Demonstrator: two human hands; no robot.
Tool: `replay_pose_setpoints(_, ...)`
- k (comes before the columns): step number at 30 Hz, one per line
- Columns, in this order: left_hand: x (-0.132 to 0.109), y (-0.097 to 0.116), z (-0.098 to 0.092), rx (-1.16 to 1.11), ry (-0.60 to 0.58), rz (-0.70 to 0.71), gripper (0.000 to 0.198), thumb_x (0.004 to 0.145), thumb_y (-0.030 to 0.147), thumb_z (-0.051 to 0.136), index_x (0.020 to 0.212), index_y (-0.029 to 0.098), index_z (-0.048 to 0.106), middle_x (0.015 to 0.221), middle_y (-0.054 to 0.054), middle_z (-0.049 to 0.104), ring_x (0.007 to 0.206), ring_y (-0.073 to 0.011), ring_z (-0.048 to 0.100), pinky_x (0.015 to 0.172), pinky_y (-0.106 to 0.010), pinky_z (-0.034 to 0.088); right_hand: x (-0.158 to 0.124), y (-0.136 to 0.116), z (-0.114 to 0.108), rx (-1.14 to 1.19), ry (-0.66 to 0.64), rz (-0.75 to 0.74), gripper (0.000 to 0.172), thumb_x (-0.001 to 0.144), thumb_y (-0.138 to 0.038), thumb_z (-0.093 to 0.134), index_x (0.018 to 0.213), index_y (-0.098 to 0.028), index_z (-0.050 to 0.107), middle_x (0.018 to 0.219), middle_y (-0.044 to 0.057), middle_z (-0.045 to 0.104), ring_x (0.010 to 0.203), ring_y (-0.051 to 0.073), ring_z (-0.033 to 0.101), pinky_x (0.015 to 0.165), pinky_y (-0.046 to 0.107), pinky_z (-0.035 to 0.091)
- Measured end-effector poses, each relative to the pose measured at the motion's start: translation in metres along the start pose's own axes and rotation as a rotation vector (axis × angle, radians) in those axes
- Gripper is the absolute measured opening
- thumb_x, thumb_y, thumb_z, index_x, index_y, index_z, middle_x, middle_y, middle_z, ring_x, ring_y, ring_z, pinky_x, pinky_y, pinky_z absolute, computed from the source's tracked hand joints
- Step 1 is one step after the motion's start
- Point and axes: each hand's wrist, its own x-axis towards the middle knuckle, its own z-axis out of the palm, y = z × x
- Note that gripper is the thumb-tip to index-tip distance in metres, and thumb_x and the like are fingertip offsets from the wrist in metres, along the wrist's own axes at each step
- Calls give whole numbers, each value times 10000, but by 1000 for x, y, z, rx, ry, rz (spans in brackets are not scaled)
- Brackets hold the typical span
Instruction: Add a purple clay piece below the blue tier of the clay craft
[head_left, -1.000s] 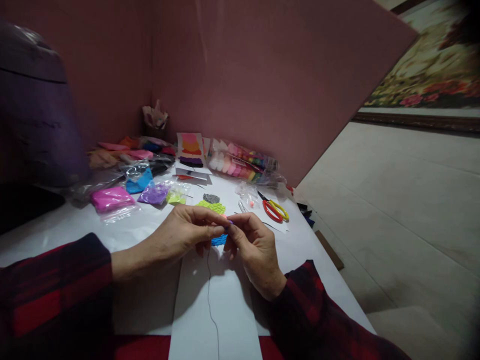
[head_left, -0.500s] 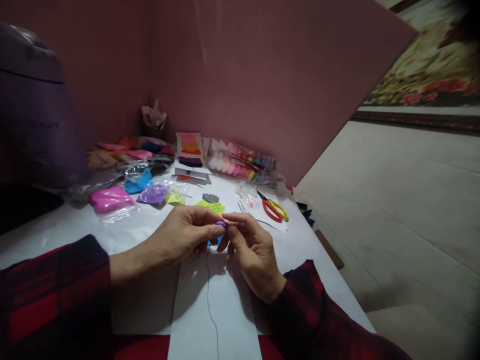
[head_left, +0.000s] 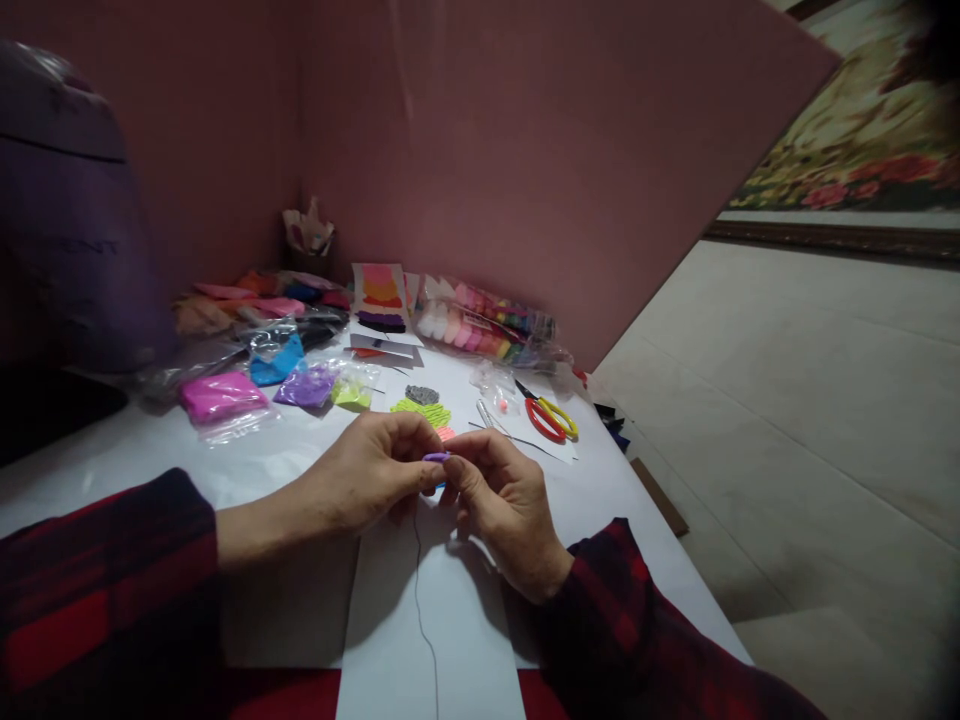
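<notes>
Purple piece (head_left: 436,457), small and flattened, sits pinched between your two hands just above the counter (head_left: 97,460), roughly mid-frame. It is too small to tell what it is made of.

- Left hand (head_left: 375,470): thumb and forefinger closed on the piece's left end, the other fingers curled under.
- Right hand (head_left: 499,500): fingertips closed on its right end. Whether they also hold a needle, I cannot tell.
- Dark thread (head_left: 420,590): runs from under the hands down across the white sheet (head_left: 465,640) toward you. Its upper end is hidden behind your fingers.
- A sliver of blue shows just under the pinch; not enough of it is visible to name it.

Around the hands:
- Yellow-green patch (head_left: 421,411) and grey patch (head_left: 422,395) lie just beyond the knuckles.
- Red-and-yellow scissors (head_left: 547,418) lie to the right, apart from both hands.
- Pink bag (head_left: 221,397), purple bag (head_left: 306,386) and blue bag (head_left: 277,362) lie to the left.
- A clear pack of coloured pieces (head_left: 487,325) rests against the pink board (head_left: 525,150).

Judgement: you look to be mid-way through fine work on the piece, with both hands committed to it and the thread likely tied into that work. Any move from here calls for one hand to hold the pinch steady while the other shifts. The thread needs slack, not a tug. The piece is small enough to slip if both grips loosen together, and the scissors can only be reached by freeing the right hand.
</notes>
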Motion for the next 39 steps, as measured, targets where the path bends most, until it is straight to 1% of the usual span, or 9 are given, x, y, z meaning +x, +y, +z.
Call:
replay_pose_setpoints(4, 0, -1, 1, -5, -16, -3, 120, 655, 191, 676, 746, 143, 614, 535, 44, 588, 442, -92, 511, 436, -214, 403, 3, 2, 0, 15, 49, -16, 92, 866, -277, 613, 854, -186, 615, 719, -4, 636, 549, 91, 553, 515, 227, 453)
replay_pose_setpoints(8, 1, 1, -1, 27, 4, -16, 181, 715, 264, 657, 837, 132, 630, 520, 31, 599, 441, -113, 533, 440, -230, 424, 4, 3, 0, 44, 63, 2, 88, 873, -276, 601, 854, -190, 603, 673, -22, 612, 511, 88, 545, 471, 214, 430)
replay_pose_setpoints(13, 2, 4, -1, 61, 41, -37, 178, 707, 285, 675, 770, 121, 645, 512, 24, 590, 424, -103, 514, 419, -221, 412, 3, 3, -1, 25, 55, 3, 104, 875, -299, 599, 876, -194, 597, 674, -19, 607, 537, 99, 560, 470, 211, 434)
replay_pose_setpoints(19, 1, 2, -1, 8, 9, 8, 147, 697, 259, 683, 736, 136, 612, 505, 35, 596, 426, -93, 517, 437, -213, 399, 5, 3, 0, 27, 49, 2, 124, 857, -294, 627, 823, -178, 596, 639, -26, 596, 487, 80, 528, 438, 198, 414)
replay_pose_setpoints(23, 0, 2, 0, 35, 70, 9, 97, 703, 223, 664, 715, 145, 608, 457, 46, 564, 393, -88, 493, 413, -200, 371, 5, 0, 3, 45, 85, 17, 148, 832, -299, 649, 791, -173, 584, 602, -36, 593, 436, 72, 517, 400, 187, 404)
replay_pose_setpoints(29, 0, 8, -1, -56, 180, -16, 116, 689, 227, 689, 723, 132, 633, 536, 21, 618, 427, -91, 518, 409, -198, 403, 8, -1, 0, 73, 189, 94, 192, 806, -325, 659, 750, -169, 563, 485, -57, 554, 371, 73, 482, 365, 183, 401)
replay_pose_setpoints(34, 1, 4, -2, -121, 92, -11, 208, 665, 247, 731, 809, 101, 691, 576, 4, 638, 455, -90, 511, 424, -204, 423, 9, 1, -2, 108, 179, 118, 252, 808, -400, 665, 803, -164, 576, 522, -43, 576, 384, 86, 511, 325, 175, 400)
replay_pose_setpoints(37, 2, 2, -2, -132, 52, -24, 250, 669, 246, 732, 874, 111, 687, 641, -12, 678, 440, -83, 514, 418, -205, 414, 7, 1, -1, 125, 120, 90, 255, 835, -416, 636, 829, -165, 587, 510, -44, 572, 380, 82, 514, 351, 179, 408)
replay_pose_setpoints(39, 2, 1, -1, -122, 25, -28, 209, 675, 259, 728, 825, 120, 685, 596, -1, 664, 425, -81, 510, 413, -200, 403, 6, 0, -1, 136, 63, 61, 239, 837, -405, 638, 852, -170, 596, 545, -35, 594, 391, 80, 521, 369, 186, 413)
